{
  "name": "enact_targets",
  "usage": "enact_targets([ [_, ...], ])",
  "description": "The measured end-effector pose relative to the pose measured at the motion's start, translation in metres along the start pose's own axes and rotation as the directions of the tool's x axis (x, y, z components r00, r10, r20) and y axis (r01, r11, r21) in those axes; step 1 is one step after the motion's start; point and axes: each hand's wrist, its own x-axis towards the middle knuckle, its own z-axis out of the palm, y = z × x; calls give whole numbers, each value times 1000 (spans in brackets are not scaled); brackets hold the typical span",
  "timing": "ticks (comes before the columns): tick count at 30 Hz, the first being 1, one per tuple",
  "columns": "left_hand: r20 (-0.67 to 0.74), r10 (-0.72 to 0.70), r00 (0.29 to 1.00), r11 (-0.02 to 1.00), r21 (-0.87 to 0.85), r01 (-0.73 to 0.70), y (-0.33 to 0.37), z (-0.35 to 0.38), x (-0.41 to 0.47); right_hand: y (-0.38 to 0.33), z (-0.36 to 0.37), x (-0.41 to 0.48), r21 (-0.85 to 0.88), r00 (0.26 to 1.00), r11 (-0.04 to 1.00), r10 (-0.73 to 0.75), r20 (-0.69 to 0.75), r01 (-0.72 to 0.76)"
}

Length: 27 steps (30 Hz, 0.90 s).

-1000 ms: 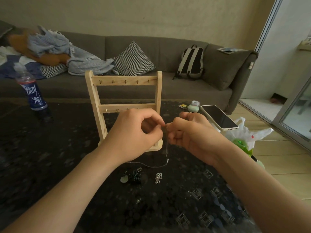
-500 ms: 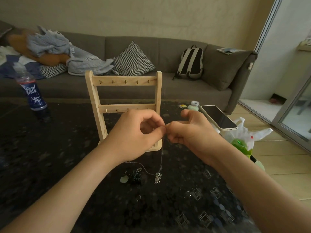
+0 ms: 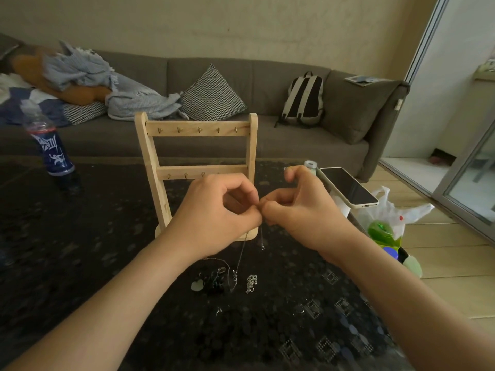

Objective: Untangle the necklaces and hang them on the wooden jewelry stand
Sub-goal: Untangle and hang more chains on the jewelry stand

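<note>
- The dark patterned table (image 3: 80, 250) is carrying everything: the stand toward the back, the jewellery nearer the front, between the two forearms.
- The wooden jewelry stand (image 3: 150, 156) is standing upright just behind the hands. Every one of its hooks (image 3: 199, 129) in view is showing bare, so nothing is hanging on it yet.
- The left hand (image 3: 214, 212) is curling its fingers and pinching a thin chain (image 3: 242, 250) between thumb and forefinger, in front of the stand's base.
- The right hand (image 3: 302, 210) is pinching the same chain, its fingertips meeting the left hand's and its other fingers curling in.
- The chain is dropping from the pinch to the table, where its lower end is running into the heap; a short end is dangling free beside it.
- The other necklaces are lying below the hands: a dark knotted clump (image 3: 214, 281) and a silver cluster (image 3: 251, 283) just beside it.
- By my judgement the task is sitting at an early stage, with one chain being worked loose, none hung and the heap waiting.
</note>
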Motion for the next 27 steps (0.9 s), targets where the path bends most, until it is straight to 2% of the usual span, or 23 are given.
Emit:
enact_targets([
  [5,59,-84,995,996,26,82,2,7,-1,3,0,1,35,1000,999,14,8,-14],
  [8,82,-144,986,986,-77,150,3,7,0,3,-3,2,104,1000,995,3,15,-5],
  [10,105,-183,978,968,-156,198,3,6,2,5,-4,1,87,1000,996,-23,1,23],
  [14,118,-230,966,933,-257,254,3,3,2,7,-5,-2,122,997,992,-11,76,2],
  [22,121,-306,944,883,-335,329,2,3,2,6,-5,-4,14,997,999,-43,68,43],
  [27,195,-366,910,825,-385,414,2,3,3,7,-4,-5,-10,998,999,-52,23,53],
])
